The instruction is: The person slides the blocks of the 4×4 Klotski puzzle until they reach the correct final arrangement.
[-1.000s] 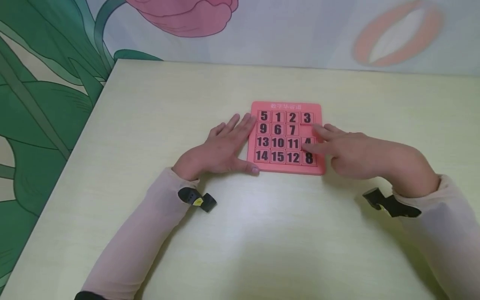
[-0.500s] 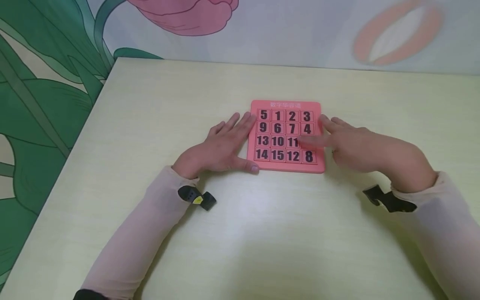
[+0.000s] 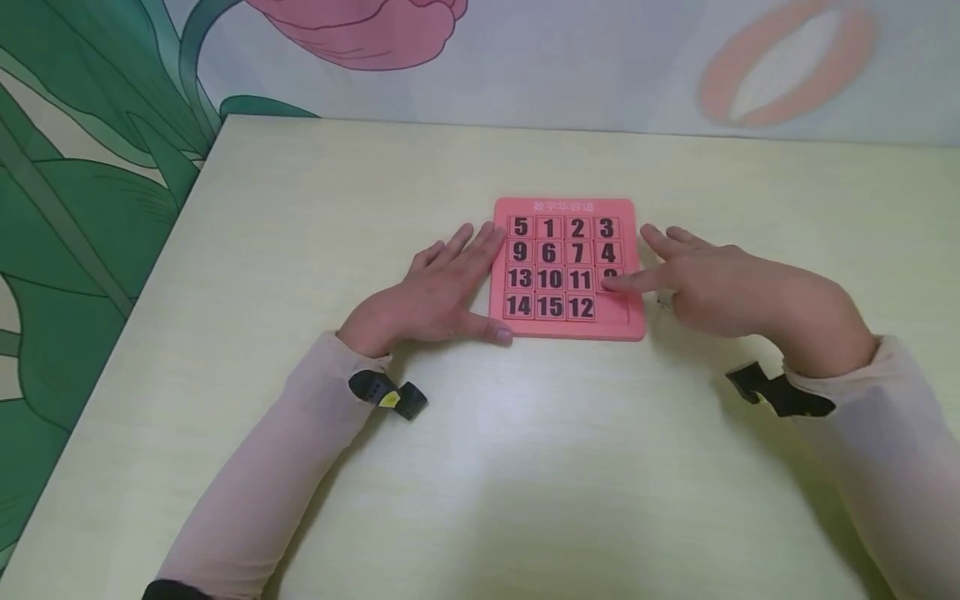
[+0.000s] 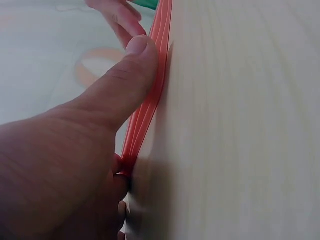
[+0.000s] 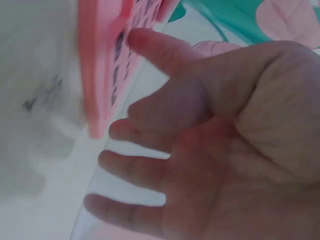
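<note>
A pink number sliding puzzle point(image 3: 561, 329) lies flat on the table, its square tiles bearing black numbers. My left hand point(image 3: 431, 292) is spread at its left side, fingers along the left edge and thumb by the lower left corner. In the left wrist view that thumb lies against the red side of the puzzle point(image 4: 145, 112). One straight digit of my right hand point(image 3: 727, 292) touches the 8 tile point(image 3: 609, 272), partly covering it, at the right end of the third row. Below that tile is the bare slot point(image 3: 612, 309). The other right fingers stay off the board's right edge.
The pale wooden table point(image 3: 480, 483) reaches back to a wall point(image 3: 585, 67) painted with leaves and flowers. Each wrist wears a black strap camera, the left camera point(image 3: 386, 394) and the right camera point(image 3: 780, 392), both close above the tabletop.
The 4 tile has slid up beneath the 3, then the 8 tile has slid up into the third row, leaving the bottom right slot bare. The left hand keeps its place at the puzzle.
</note>
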A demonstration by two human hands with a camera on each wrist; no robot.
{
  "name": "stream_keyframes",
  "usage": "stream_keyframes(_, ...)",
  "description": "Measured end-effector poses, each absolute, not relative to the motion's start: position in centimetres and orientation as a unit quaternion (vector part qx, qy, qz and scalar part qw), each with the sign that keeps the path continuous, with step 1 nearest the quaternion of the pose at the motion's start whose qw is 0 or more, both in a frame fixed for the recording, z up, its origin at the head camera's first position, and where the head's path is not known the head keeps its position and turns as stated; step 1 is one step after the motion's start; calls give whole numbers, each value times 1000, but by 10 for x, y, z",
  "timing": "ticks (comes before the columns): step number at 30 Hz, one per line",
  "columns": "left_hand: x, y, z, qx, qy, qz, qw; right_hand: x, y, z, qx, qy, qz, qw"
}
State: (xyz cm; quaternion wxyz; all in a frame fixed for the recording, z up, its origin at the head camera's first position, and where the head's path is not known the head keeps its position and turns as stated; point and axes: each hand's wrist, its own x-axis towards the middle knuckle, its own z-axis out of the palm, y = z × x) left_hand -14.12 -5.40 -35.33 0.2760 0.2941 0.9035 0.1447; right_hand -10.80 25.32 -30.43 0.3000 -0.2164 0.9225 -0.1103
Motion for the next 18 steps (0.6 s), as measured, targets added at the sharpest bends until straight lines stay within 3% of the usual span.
stream_keyframes(8, -142, -54, -352, 296, 906, 137, 269, -96, 234, -299, -254, 915, -93, 298)
stream_keyframes(12, -142, -54, -352, 298, 905, 142, 270, -96, 239, -296, -240, 929, -50, 279)
stream_keyframes(18, -141, -54, -351, 295, 905, 136, 274, -89, 217, -299, -292, 926, -61, 230)
